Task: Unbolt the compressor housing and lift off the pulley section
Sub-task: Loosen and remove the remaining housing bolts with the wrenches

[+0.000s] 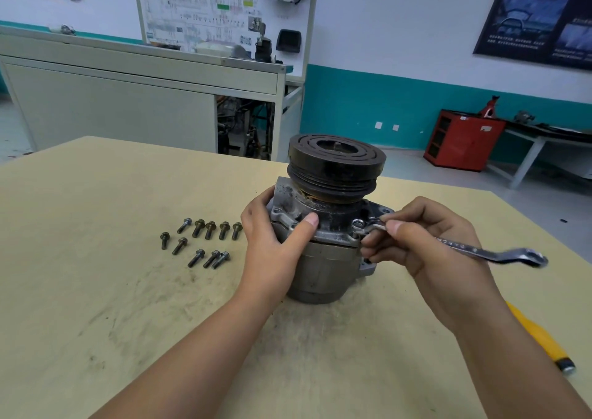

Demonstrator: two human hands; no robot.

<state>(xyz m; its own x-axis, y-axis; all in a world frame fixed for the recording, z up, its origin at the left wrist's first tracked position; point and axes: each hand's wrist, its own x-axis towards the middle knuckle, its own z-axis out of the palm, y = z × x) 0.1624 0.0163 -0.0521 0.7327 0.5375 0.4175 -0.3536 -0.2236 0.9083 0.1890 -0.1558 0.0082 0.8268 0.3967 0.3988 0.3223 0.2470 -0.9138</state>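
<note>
The right grip (426,242) is closed around the shaft of a wrench (480,252), which is pinched between the thumb and curled fingers close to its working end. That end is set on a bolt (358,224) at the front right of the flange of the compressor (320,268). The forked far end is pointed out to the right, raised off the worktop (96,290).

The left grip (275,242) is wrapped round the left side of the compressor, with the thumb laid across the flange at the front and the fingers curled towards the back.

The compressor is stood upright near the middle of the worktop, with the black grooved pulley (336,165) on top and a threaded stub shown at its centre. Ten loose bolts (209,229) are scattered on the worktop just left of the left grip, apart from the compressor.

A yellow-handled tool (541,338) is partly covered by the right forearm near the right edge. A red cabinet (464,140) is seen on the floor by the teal-banded wall behind.
</note>
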